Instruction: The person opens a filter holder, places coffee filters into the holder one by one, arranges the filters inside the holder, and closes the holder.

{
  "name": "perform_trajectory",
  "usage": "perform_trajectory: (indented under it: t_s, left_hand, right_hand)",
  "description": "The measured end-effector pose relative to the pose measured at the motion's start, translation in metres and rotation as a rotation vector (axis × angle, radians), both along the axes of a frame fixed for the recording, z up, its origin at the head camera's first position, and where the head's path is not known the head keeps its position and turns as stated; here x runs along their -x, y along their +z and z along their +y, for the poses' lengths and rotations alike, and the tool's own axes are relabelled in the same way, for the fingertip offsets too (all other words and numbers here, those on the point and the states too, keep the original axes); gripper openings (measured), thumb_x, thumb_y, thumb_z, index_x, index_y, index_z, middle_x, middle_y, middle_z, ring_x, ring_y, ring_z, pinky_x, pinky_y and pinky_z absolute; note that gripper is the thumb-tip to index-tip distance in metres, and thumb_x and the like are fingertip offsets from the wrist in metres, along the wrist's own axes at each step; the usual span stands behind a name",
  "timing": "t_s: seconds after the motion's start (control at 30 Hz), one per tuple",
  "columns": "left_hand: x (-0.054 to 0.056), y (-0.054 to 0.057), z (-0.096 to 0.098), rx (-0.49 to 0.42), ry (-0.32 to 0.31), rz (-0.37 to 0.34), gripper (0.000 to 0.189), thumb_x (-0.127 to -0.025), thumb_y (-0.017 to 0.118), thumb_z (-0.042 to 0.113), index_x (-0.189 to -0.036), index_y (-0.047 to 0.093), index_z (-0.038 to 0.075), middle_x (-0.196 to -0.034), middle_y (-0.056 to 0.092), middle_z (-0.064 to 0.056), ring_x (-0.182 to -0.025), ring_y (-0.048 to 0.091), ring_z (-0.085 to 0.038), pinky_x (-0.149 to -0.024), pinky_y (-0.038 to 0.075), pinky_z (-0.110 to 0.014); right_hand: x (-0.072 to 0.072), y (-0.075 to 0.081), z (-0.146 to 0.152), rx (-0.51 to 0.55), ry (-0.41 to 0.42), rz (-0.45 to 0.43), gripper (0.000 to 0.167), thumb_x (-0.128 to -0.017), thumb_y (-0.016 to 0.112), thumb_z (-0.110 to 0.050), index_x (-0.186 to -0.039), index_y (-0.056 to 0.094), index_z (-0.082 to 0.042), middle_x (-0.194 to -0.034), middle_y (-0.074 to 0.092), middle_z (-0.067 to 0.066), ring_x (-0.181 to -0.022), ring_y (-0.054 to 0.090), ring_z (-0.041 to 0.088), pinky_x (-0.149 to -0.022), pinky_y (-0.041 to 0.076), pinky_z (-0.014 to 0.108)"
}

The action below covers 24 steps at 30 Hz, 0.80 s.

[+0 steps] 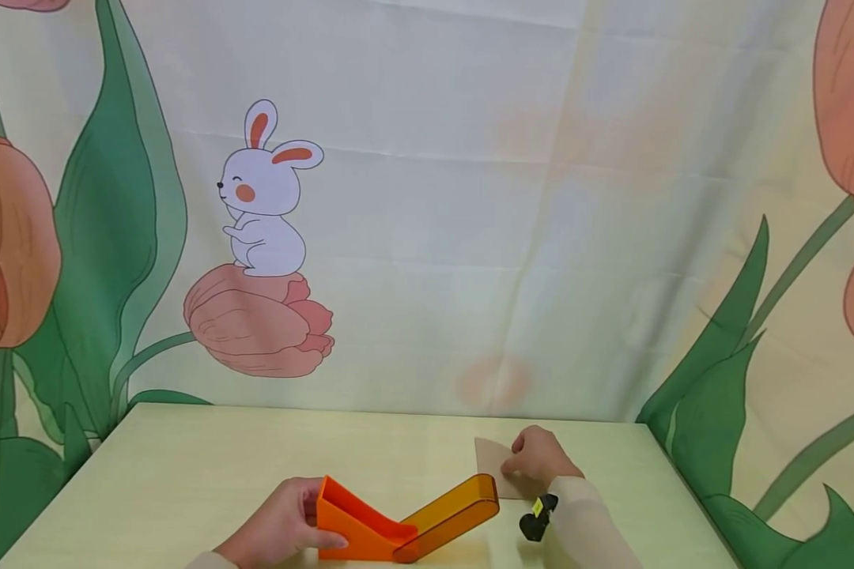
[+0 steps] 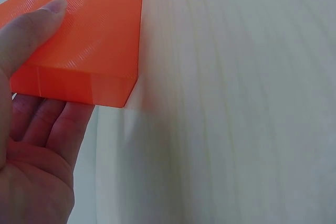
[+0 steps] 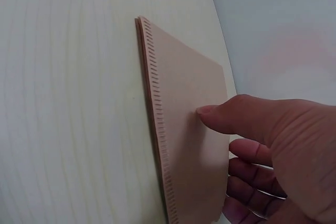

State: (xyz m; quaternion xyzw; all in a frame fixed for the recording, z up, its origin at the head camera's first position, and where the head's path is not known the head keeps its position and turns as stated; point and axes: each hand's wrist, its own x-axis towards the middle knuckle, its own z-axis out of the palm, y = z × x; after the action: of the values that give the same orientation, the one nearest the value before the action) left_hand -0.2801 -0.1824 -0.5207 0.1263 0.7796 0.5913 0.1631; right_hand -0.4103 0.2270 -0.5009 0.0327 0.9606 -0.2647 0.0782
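My left hand (image 1: 281, 523) grips the tall end of an orange plastic box (image 1: 359, 533), thumb on the near side and fingers on the far side. The box's see-through amber lid (image 1: 451, 515) is swung up and slants to the right. To the right, my right hand (image 1: 541, 458) pinches a thin stack of brown paper coffee filters (image 3: 184, 124) with a crimped edge. Its thumb presses on the top face, and the other fingers curl at the far edge, their tips hidden behind the paper. The filters lie close over the table behind the lid.
A pale wood-grain table (image 1: 221, 450) lies under both hands. Behind it hangs a cloth backdrop (image 1: 413, 237) printed with tulips and a rabbit. A small black device (image 1: 538, 518) with a yellow label sits at the right wrist.
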Motion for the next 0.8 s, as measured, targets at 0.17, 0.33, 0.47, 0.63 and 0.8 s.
perform_trajectory:
  t_s: [0.17, 0.33, 0.47, 0.63, 0.8]
  left_hand:
    - [0.0006, -0.0003, -0.0007, 0.000, -0.001, -0.004, 0.051, -0.077, 0.090, 0.021, -0.121, 0.070, 0.008, -0.115, 0.076, -0.005, -0.098, 0.070, -0.022, -0.094, 0.060, -0.040]
    - [0.0013, -0.0009, -0.0006, -0.012, -0.011, -0.004, 0.050, -0.077, 0.090, 0.021, -0.121, 0.070, 0.008, -0.115, 0.076, -0.005, -0.099, 0.071, -0.022, -0.094, 0.060, -0.039]
    - [0.0012, -0.0009, -0.0005, -0.022, -0.013, -0.005, 0.049, -0.077, 0.090, 0.020, -0.121, 0.070, 0.008, -0.115, 0.076, -0.006, -0.099, 0.071, -0.023, -0.093, 0.061, -0.038]
    - [0.0009, -0.0005, -0.0002, -0.028, -0.014, -0.006, 0.049, -0.078, 0.090, 0.020, -0.121, 0.070, 0.008, -0.115, 0.076, -0.006, -0.099, 0.071, -0.023, -0.093, 0.060, -0.038]
    - [0.0007, -0.0002, 0.0004, -0.017, -0.005, -0.019, 0.049, -0.078, 0.089, 0.019, -0.121, 0.069, 0.007, -0.115, 0.076, -0.006, -0.098, 0.070, -0.023, -0.094, 0.060, -0.039]
  right_hand:
    - [-0.0012, -0.0006, -0.0003, -0.012, 0.027, 0.037, 0.034, -0.077, 0.089, -0.018, -0.099, 0.067, -0.003, -0.096, 0.066, 0.007, -0.088, 0.058, 0.025, -0.086, 0.055, 0.044]
    - [-0.0017, -0.0004, -0.0009, -0.001, 0.033, 0.045, 0.037, -0.077, 0.089, -0.017, -0.104, 0.069, -0.002, -0.098, 0.068, 0.008, -0.089, 0.059, 0.025, -0.090, 0.056, 0.046]
    - [-0.0024, 0.0005, -0.0014, 0.003, 0.039, 0.048, 0.037, -0.077, 0.089, -0.017, -0.106, 0.070, -0.002, -0.100, 0.069, 0.008, -0.089, 0.059, 0.025, -0.092, 0.056, 0.048]
    - [-0.0031, 0.0014, -0.0024, 0.003, 0.042, 0.061, 0.038, -0.076, 0.089, -0.016, -0.106, 0.070, -0.002, -0.100, 0.069, 0.009, -0.089, 0.059, 0.026, -0.091, 0.056, 0.048]
    - [-0.0032, 0.0015, -0.0021, 0.009, 0.025, 0.063, 0.037, -0.076, 0.089, -0.016, -0.104, 0.069, -0.003, -0.099, 0.068, 0.008, -0.088, 0.059, 0.026, -0.091, 0.057, 0.047]
